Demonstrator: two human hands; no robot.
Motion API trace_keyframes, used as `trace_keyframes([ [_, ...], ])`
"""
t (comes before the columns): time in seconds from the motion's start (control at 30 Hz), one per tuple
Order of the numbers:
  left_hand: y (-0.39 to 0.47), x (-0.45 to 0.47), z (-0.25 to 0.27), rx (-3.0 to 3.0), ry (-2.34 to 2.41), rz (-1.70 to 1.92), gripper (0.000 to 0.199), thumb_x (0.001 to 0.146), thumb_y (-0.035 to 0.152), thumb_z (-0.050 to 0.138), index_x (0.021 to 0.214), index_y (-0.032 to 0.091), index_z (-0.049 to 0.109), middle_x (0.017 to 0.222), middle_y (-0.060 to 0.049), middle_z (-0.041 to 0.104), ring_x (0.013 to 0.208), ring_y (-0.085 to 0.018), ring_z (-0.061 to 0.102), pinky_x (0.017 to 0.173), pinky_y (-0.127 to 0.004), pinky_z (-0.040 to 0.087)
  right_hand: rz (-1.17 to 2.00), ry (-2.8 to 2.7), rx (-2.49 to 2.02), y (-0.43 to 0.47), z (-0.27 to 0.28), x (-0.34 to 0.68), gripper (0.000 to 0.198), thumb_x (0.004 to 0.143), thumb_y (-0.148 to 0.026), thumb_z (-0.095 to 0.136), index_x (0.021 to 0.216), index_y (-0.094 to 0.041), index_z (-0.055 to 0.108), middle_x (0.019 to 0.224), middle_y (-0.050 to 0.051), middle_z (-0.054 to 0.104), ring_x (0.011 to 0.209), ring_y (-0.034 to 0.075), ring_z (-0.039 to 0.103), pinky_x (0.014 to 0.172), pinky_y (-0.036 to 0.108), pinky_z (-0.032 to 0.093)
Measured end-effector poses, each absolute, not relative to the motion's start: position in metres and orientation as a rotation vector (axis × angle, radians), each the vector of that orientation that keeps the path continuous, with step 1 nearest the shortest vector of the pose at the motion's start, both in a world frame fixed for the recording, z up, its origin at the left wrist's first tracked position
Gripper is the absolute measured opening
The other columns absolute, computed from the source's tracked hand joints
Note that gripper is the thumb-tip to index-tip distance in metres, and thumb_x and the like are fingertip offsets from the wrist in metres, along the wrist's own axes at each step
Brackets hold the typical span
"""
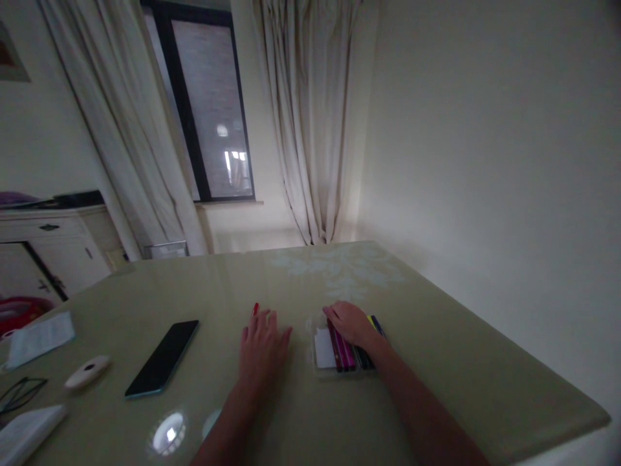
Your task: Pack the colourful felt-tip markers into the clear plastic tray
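Observation:
My left hand point(262, 344) lies palm down over the table, its fingers spread and the thumb apart. Just beyond its fingertips a red marker point(255, 309) shows, partly covered by the hand. My right hand point(352, 321) is on top of a clear plastic case point(326, 373), with its fingers bent together over the upper edge. Whatever is under those fingers is hidden. Inside the case are several coloured markers, among them magenta markers point(345, 355), dark ones and a yellow one. White paper or card point(324, 349) fills the case's left side.
A black phone point(163, 359) lies left of my left hand. Farther left are a white oval object point(88, 373), glasses point(22, 395), a white box-like object point(30, 432) and a pale cloth or mask point(41, 338). A wall point(485, 162) borders the table's right side.

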State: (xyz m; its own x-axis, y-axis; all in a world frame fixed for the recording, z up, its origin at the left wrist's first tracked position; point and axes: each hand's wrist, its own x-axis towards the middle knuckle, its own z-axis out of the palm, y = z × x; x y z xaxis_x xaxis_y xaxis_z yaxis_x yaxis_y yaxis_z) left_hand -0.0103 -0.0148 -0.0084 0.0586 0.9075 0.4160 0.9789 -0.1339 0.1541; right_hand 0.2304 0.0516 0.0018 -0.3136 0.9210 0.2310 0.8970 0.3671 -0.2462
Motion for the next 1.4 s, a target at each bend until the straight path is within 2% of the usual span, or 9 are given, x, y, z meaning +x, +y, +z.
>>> trace_keyframes([
  [0.17,-0.025,0.018,-0.017,-2.801,-1.5,-0.726,0.074,0.086,0.073,0.058,0.141,0.022,0.057,0.144,-0.014,0.059,0.132,-0.035,0.053,0.113,-0.054,0.041,0.141,-2.366,-1.533,0.047,0.005,0.225,0.046,0.108,-0.039,0.039,0.087,-0.018,0.074,0.089,0.009,0.074,0.084,0.02,0.065,0.076,0.029,0.039],
  [0.4,-0.028,0.016,-0.013,-2.912,-1.467,-0.668,0.1,0.067,0.081,0.073,0.145,0.022,0.054,0.146,-0.016,0.059,0.134,-0.039,0.051,0.114,-0.056,0.041,0.178,-2.367,-1.489,0.047,0.003,0.215,0.042,0.107,-0.035,0.041,0.089,-0.018,0.075,0.092,0.01,0.075,0.087,0.02,0.065,0.079,0.029,0.039],
  [0.73,-0.026,0.014,-0.014,-2.878,-1.524,-0.647,0.086,0.073,0.067,0.076,0.141,0.019,0.056,0.143,-0.017,0.061,0.133,-0.037,0.054,0.114,-0.054,0.042,0.341,-2.155,-1.431,0.048,-0.006,0.209,0.043,0.106,-0.041,0.045,0.077,-0.018,0.067,0.072,0.002,0.067,0.067,0.015,0.055,0.064,0.026,0.032],
  [0.87,-0.02,0.007,-0.018,-2.918,-1.552,-0.653,0.088,0.075,0.066,0.075,0.146,0.02,0.05,0.15,-0.016,0.055,0.139,-0.036,0.05,0.117,-0.052,0.04,0.337,-1.944,-1.332,0.05,0.003,0.217,0.056,0.105,-0.05,0.039,0.061,-0.019,0.055,0.058,-0.002,0.054,0.059,0.014,0.046,0.059,0.027,0.027],
  [1.0,-0.018,0.003,-0.021,-2.929,-1.597,-0.672,0.09,0.077,0.066,0.074,0.15,0.021,0.046,0.153,-0.016,0.052,0.142,-0.036,0.047,0.118,-0.054,0.039,0.238,-1.494,-1.305,0.054,0.014,0.229,0.06,0.103,-0.062,0.031,0.059,-0.023,0.042,0.054,-0.003,0.043,0.055,0.014,0.041,0.056,0.028,0.026],
  [1.13,-0.022,0.01,-0.019,-2.838,-1.47,-0.817,0.101,0.077,0.069,0.073,0.157,0.02,0.033,0.158,-0.017,0.045,0.145,-0.037,0.042,0.119,-0.055,0.037,0.19,-1.375,-1.311,0.046,0.016,0.217,0.056,0.102,-0.063,0.032,0.063,-0.024,0.042,0.054,-0.002,0.046,0.053,0.015,0.041,0.057,0.03,0.027],
  [1.2,-0.025,0.019,-0.02,-2.755,-1.39,-0.873,0.093,0.085,0.062,0.068,0.158,0.021,0.029,0.157,-0.017,0.046,0.142,-0.036,0.045,0.118,-0.054,0.038,0.248,-1.43,-1.272,0.036,0.013,0.2,0.053,0.103,-0.06,0.033,0.066,-0.024,0.046,0.058,-0.001,0.051,0.056,0.016,0.044,0.059,0.029,0.029],
  [1.3,-0.027,0.034,-0.026,-2.601,-1.384,-0.872,0.068,0.098,0.033,0.052,0.159,0.02,0.024,0.147,-0.018,0.055,0.132,-0.031,0.055,0.11,-0.05,0.046,0.385,-1.517,-1.194,0.021,0.005,0.173,0.049,0.105,-0.056,0.035,0.071,-0.023,0.049,0.061,-0.002,0.053,0.059,0.015,0.046,0.06,0.028,0.032],
  [1.4,-0.022,0.038,-0.032,-2.461,-1.469,-0.795,0.067,0.096,0.009,0.04,0.16,0.017,0.019,0.13,-0.016,0.064,0.11,-0.025,0.067,0.093,-0.04,0.056,0.524,-1.526,-1.129,0.015,-0.001,0.158,0.049,0.104,-0.058,0.038,0.072,-0.023,0.05,0.063,-0.002,0.054,0.061,0.015,0.049,0.059,0.026,0.036],
])
